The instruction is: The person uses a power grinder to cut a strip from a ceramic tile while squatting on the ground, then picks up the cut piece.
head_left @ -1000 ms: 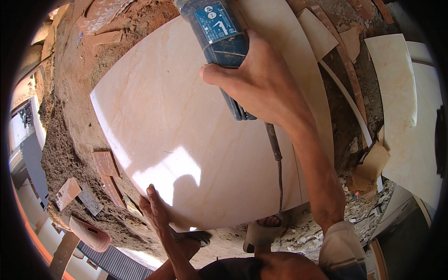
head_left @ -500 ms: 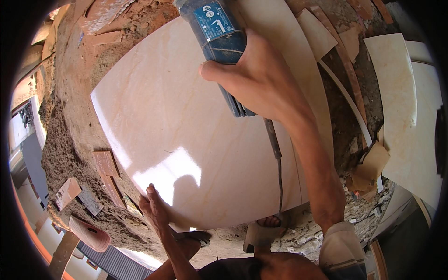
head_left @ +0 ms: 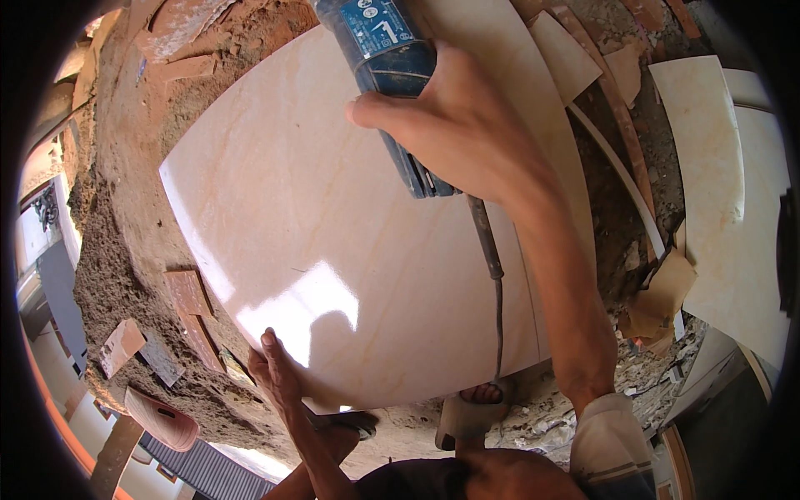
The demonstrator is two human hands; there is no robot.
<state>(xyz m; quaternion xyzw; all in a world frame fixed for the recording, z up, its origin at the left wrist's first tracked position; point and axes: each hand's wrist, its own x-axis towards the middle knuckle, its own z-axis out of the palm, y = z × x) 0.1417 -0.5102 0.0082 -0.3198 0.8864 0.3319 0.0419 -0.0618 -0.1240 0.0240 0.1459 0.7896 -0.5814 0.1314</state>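
Observation:
A large cream tile [head_left: 275,208] with a glossy, faintly veined face lies across the middle. My right hand [head_left: 467,125] is wrapped round the blue body of a corded angle grinder [head_left: 392,71] above the tile's far part. The tool's front end is cut off by the upper edge of the picture. Its black cord [head_left: 498,325] trails back over the tile toward my foot. A thin dark line runs along the tile's right part, beside my right forearm. At the near left corner, my left hand [head_left: 279,375] grips the tile's edge, thumb uppermost; its other fingers are partly hidden.
Several cream tile pieces [head_left: 700,142] lie at the right, with narrow offcuts [head_left: 617,167] and torn cardboard [head_left: 662,292] nearby. Reddish-brown fragments [head_left: 190,292] rest on the rough soil at the left. My sandalled foot [head_left: 475,412] is beside the tile's near edge.
My right hand and the angle grinder have shifted slightly farther away and a little left over the tile. The left hand and the tile look unmoved.

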